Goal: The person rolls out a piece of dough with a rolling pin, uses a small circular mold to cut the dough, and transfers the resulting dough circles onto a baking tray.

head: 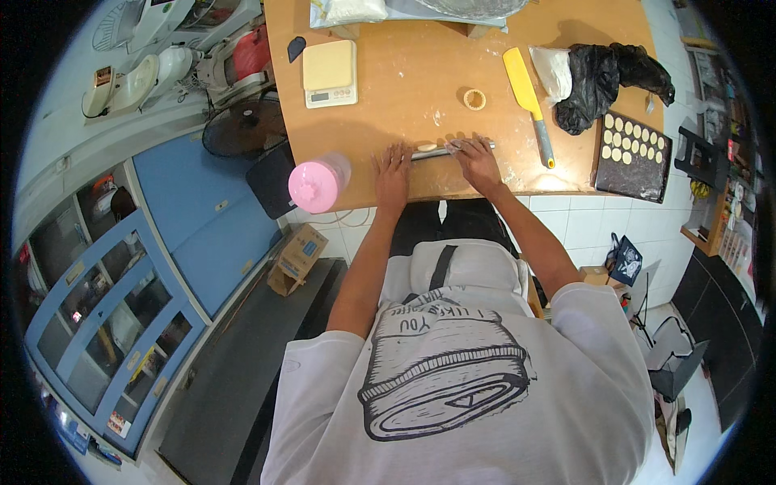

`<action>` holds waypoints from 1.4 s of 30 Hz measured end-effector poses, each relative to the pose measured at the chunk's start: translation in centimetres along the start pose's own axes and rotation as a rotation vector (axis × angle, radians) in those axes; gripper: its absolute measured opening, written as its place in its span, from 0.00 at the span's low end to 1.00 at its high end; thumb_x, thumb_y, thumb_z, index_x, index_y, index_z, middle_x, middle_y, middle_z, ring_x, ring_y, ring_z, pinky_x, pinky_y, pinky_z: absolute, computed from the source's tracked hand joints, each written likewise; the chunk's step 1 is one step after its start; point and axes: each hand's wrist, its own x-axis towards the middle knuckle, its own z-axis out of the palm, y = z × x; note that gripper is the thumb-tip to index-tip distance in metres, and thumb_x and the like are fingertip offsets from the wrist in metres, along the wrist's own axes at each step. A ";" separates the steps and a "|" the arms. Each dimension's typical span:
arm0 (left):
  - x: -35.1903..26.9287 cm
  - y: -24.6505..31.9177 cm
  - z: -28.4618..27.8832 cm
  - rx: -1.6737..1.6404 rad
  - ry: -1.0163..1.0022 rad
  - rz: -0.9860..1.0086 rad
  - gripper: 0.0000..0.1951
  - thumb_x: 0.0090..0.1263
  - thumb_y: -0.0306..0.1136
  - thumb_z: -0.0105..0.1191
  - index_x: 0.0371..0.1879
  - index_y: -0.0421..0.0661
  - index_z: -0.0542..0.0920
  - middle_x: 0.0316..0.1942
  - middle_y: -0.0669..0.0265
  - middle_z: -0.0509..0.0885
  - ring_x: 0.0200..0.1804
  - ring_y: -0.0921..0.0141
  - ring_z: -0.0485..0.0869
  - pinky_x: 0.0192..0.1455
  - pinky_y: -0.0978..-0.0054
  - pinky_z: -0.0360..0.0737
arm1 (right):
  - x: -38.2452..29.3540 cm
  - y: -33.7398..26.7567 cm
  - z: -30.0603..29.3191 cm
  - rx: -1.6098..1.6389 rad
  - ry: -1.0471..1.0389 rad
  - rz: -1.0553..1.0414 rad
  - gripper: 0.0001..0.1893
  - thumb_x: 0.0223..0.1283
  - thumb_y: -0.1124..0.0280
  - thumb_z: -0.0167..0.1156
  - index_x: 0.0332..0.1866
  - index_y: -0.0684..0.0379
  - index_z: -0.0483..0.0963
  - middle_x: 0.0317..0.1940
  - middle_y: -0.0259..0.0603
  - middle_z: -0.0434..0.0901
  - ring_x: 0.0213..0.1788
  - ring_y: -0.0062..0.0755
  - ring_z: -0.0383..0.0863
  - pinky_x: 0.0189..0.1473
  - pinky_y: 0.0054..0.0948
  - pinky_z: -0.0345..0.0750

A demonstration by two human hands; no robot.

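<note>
A slim metal rolling pin (431, 154) lies crosswise near the front edge of the wooden table. Over its left end rests my left hand (393, 167), fingers stretched forward and hiding that end. My right hand (476, 160) holds the pin towards its other end, fingers bent over it, with the tip showing past them. Just beyond the pin, between both hands, is a small pale piece of dough (427, 147). A ring-shaped fluted cutter (474, 99) stands farther back on the table (400, 97).
Left of my hands stands a pink-lidded container (315, 186); a kitchen scale (330, 74) sits behind. To the right lie a yellow spatula (527, 91), a black plastic bag (585, 91) and a dark baking tray (630, 176) with several dough rounds. A fan (245, 124) is at the left edge.
</note>
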 end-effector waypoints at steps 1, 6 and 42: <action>-0.4 0.0 0.2 0.026 -0.033 -0.006 0.28 0.74 0.28 0.49 0.75 0.56 0.69 0.79 0.65 0.66 0.80 0.57 0.63 0.81 0.37 0.49 | -0.4 -0.1 0.1 0.063 0.020 0.021 0.29 0.61 0.75 0.59 0.70 0.49 0.74 0.66 0.37 0.77 0.69 0.41 0.74 0.75 0.52 0.63; -1.3 -1.5 2.1 -0.011 0.017 0.016 0.26 0.79 0.36 0.49 0.76 0.55 0.68 0.79 0.65 0.65 0.81 0.61 0.62 0.82 0.40 0.50 | -0.8 -1.2 -0.5 -0.004 0.024 0.093 0.26 0.64 0.74 0.59 0.69 0.49 0.75 0.61 0.43 0.78 0.64 0.45 0.75 0.73 0.52 0.65; 8.3 -2.0 -1.0 -0.076 0.054 0.056 0.38 0.79 0.62 0.41 0.83 0.58 0.55 0.86 0.56 0.44 0.85 0.48 0.39 0.69 0.15 0.29 | 5.3 -0.5 -1.0 -0.112 0.002 0.332 0.25 0.76 0.53 0.51 0.76 0.34 0.67 0.82 0.39 0.57 0.82 0.44 0.57 0.78 0.61 0.55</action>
